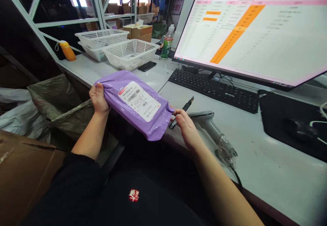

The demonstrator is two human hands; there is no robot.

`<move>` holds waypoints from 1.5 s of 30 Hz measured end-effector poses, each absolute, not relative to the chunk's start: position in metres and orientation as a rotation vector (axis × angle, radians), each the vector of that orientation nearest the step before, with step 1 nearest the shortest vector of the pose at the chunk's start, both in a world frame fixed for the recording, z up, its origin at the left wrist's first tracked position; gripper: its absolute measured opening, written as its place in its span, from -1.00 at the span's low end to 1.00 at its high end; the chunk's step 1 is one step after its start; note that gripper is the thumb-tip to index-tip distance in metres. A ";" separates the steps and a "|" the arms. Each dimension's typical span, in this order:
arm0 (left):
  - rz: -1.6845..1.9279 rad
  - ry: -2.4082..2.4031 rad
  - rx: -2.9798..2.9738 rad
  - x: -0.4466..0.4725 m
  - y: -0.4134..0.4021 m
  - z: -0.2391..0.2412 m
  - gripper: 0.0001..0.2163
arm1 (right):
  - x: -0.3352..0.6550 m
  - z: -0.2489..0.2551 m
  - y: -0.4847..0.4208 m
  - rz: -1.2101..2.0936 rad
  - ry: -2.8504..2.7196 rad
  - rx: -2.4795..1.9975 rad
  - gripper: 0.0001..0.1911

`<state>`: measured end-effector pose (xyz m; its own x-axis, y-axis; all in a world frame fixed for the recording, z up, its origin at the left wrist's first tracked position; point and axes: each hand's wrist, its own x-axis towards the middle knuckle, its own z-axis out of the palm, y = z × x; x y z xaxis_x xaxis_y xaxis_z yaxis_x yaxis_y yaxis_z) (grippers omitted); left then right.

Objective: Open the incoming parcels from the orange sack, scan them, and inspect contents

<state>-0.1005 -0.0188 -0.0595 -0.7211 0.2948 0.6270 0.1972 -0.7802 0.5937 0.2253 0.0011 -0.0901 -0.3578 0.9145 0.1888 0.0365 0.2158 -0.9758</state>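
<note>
A purple plastic mailer bag (117, 96) is held up in front of me, tilted, over the table's front edge. Its white shipping label (139, 101) with barcodes faces up. My left hand (99, 98) grips the bag's left end, thumb on top. At the opposite end, my right hand (186, 125) has its fingers closed on the bag's corner; the fingertips are partly hidden. Just behind these fingers is a black utility knife (187, 104), apparently lying on the table. A grey barcode scanner (212, 127) rests right of my right hand.
White plastic baskets (133, 57), a phone (147, 66), a green-labelled bottle (167, 44) and an orange bottle (67, 51) stand farther back. A keyboard (214, 90) lies below the monitor (245, 32). At left are a large sack (56, 100) and a cardboard box (28, 175).
</note>
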 end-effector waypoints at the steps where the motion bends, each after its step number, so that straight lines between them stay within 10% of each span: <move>1: 2.671 1.041 1.138 -0.102 -0.019 -0.060 -0.49 | 0.225 -0.090 0.002 1.250 -1.615 -0.926 -0.44; 45: 2.634 1.114 1.171 -0.085 -0.035 -0.064 -0.58 | 0.210 -0.097 -0.014 1.218 -1.471 -0.956 -0.67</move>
